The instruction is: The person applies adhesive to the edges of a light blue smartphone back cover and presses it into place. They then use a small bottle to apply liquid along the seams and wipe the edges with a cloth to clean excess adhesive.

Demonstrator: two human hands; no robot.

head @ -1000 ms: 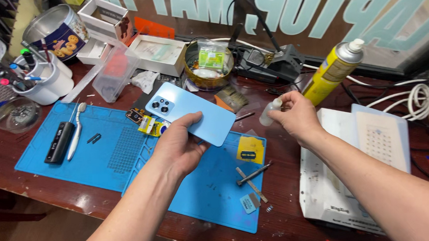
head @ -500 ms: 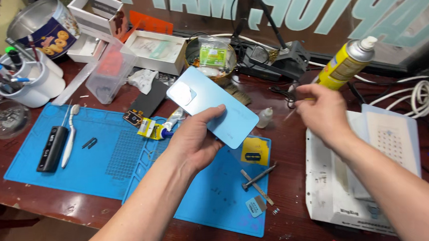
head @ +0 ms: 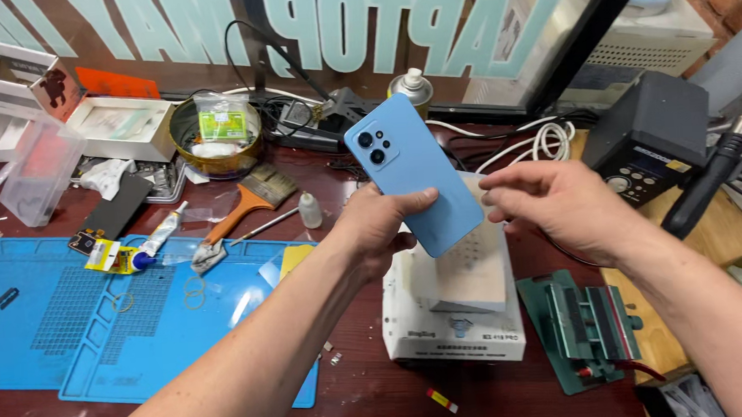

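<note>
The left hand (head: 376, 225) holds a blue phone (head: 411, 172) up in the air over the table (head: 363, 386). Its grip is closed around the lower edge of the phone, thumb on one side and fingers on the other. The back of the phone faces up, with the two round camera eyes at the 11 o'clock end. The back looks whole and shut, with no gap that can be seen.

The right hand (head: 557, 207) is at 3 o'clock from the phone, just beside it. Its grip is open and empty, with the fingers spread toward the phone's edge.

Right under the phone sits a white box machine (head: 453, 314). At 9 o'clock from it lies a blue mat (head: 140, 330) with a small glue tube (head: 149, 245) and a brush (head: 244, 207) near it. The tools lie loose and nobody is touching them.

So the phone looks put together, and the hands seem to be checking it. What is left cannot be told.
</note>
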